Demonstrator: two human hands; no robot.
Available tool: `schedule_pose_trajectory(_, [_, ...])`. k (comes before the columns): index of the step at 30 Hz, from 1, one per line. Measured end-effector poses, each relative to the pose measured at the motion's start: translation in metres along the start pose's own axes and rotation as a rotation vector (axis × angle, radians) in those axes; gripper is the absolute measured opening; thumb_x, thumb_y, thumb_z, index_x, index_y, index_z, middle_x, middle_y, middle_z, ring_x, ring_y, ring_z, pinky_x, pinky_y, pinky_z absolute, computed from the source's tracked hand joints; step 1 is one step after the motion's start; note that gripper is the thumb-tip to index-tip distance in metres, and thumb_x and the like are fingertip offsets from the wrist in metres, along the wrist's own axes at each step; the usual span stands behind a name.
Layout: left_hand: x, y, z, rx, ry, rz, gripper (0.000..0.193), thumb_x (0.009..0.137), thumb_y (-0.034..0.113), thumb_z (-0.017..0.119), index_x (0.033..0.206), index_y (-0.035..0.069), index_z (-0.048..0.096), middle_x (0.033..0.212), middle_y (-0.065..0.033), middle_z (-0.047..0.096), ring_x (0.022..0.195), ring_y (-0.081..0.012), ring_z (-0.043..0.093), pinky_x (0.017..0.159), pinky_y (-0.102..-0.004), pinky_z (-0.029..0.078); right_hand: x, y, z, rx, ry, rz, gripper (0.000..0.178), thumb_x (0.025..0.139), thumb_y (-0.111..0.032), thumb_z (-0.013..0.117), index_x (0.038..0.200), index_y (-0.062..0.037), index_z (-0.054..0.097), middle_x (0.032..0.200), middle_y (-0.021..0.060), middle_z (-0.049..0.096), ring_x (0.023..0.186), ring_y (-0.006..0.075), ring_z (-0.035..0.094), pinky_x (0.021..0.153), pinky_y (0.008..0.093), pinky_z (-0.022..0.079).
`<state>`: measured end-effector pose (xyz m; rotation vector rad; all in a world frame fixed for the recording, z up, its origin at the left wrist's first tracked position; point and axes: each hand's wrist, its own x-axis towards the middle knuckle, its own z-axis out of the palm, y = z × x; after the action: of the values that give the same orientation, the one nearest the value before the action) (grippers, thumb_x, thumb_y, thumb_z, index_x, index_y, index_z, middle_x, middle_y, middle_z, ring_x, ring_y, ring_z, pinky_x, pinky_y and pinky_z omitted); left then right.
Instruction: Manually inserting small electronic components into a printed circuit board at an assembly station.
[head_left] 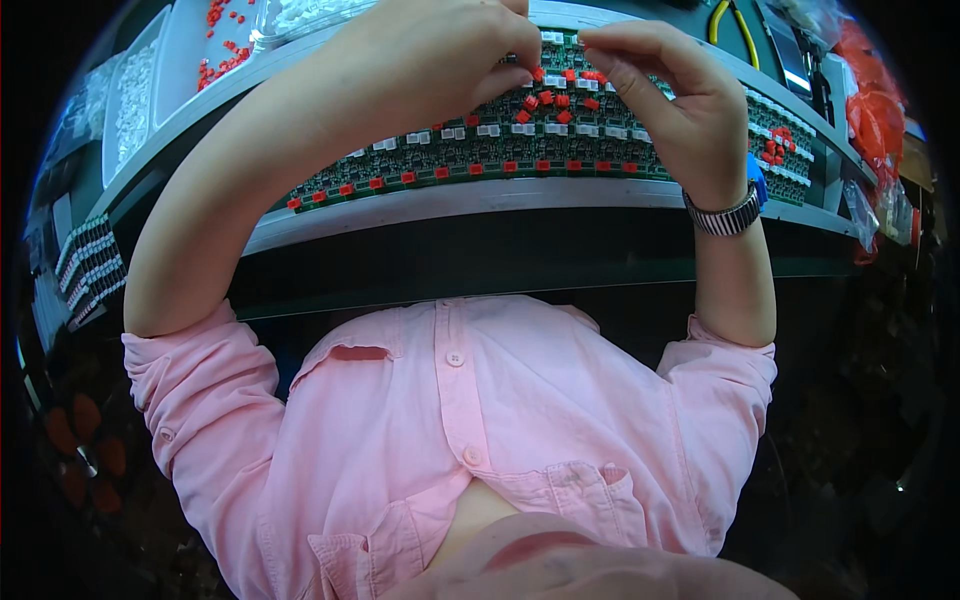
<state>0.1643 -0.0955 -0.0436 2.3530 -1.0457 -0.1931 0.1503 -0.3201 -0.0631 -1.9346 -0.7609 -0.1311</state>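
Both my hands are over a panel of green circuit boards (440,150) set in a grey metal frame (480,200). Rows of small white connectors (488,131) and red connectors (510,167) run along the boards. My left hand (430,60) reaches in above the far middle of the panel, its fingers curled and pressed together; the top edge cuts off part of it. Several loose red connectors (545,98) lie on the boards between my hands. With thumb and forefinger brought close together, my right hand (690,100) is at the far rows. Anything in either set of fingertips is too small to make out.
A bin of white pieces (132,100) and a tray with scattered red pieces (185,60) stand at the far left. Yellow-handled pliers (735,30) lie behind the frame. Red plastic bags (872,95) crowd the right side. Stacked boards (90,262) stand at the left.
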Motion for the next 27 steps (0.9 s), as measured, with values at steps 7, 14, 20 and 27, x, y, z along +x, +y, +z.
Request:
schedule_pose_trajectory(7, [-0.005, -0.002, -0.003, 0.01, 0.006, 0.0, 0.007, 0.082, 0.006, 0.067, 0.086, 0.001, 0.068, 0.087, -0.0128, 0.063, 0.082, -0.0283, 0.06, 0.077, -0.0339, 0.05, -0.003, -0.011, 0.001, -0.114, -0.039, -0.005, 0.02, 0.089, -0.003, 0.066, 0.11, -0.0014, 0.067, 0.108, 0.0113, 0.069, 0.087, 0.0175, 0.069, 0.08, 0.0216, 0.056])
schedule_pose_trajectory(14, [-0.007, -0.002, -0.005, -0.023, 0.001, 0.002, 0.008, 0.082, 0.006, 0.066, 0.088, 0.0, 0.068, 0.088, -0.0129, 0.064, 0.082, -0.0277, 0.06, 0.078, -0.0332, 0.05, -0.016, -0.01, -0.003, 0.077, -0.004, 0.022, 0.02, 0.09, -0.002, 0.064, 0.11, -0.0003, 0.066, 0.108, 0.0106, 0.068, 0.091, 0.018, 0.068, 0.082, 0.0236, 0.056])
schedule_pose_trajectory(20, [-0.01, -0.005, 0.0, -0.113, 0.065, -0.034, 0.009, 0.082, 0.004, 0.066, 0.09, 0.0, 0.068, 0.087, -0.0125, 0.064, 0.082, -0.0269, 0.059, 0.077, -0.0327, 0.05, -0.033, -0.013, -0.007, 0.003, 0.046, 0.008, 0.025, 0.085, 0.0, 0.069, 0.109, -0.005, 0.068, 0.103, 0.0053, 0.067, 0.085, 0.0175, 0.065, 0.074, 0.0242, 0.055])
schedule_pose_trajectory(27, [-0.028, 0.0, 0.0, -0.237, 0.234, -0.005, 0.01, 0.083, 0.004, 0.065, 0.092, 0.002, 0.067, 0.091, -0.0108, 0.063, 0.085, -0.0252, 0.059, 0.077, -0.032, 0.049, -0.065, -0.005, -0.039, -0.363, -0.046, -0.131, 0.031, 0.083, -0.001, 0.07, 0.113, -0.0075, 0.068, 0.098, 0.0029, 0.067, 0.079, 0.0163, 0.065, 0.068, 0.0238, 0.055])
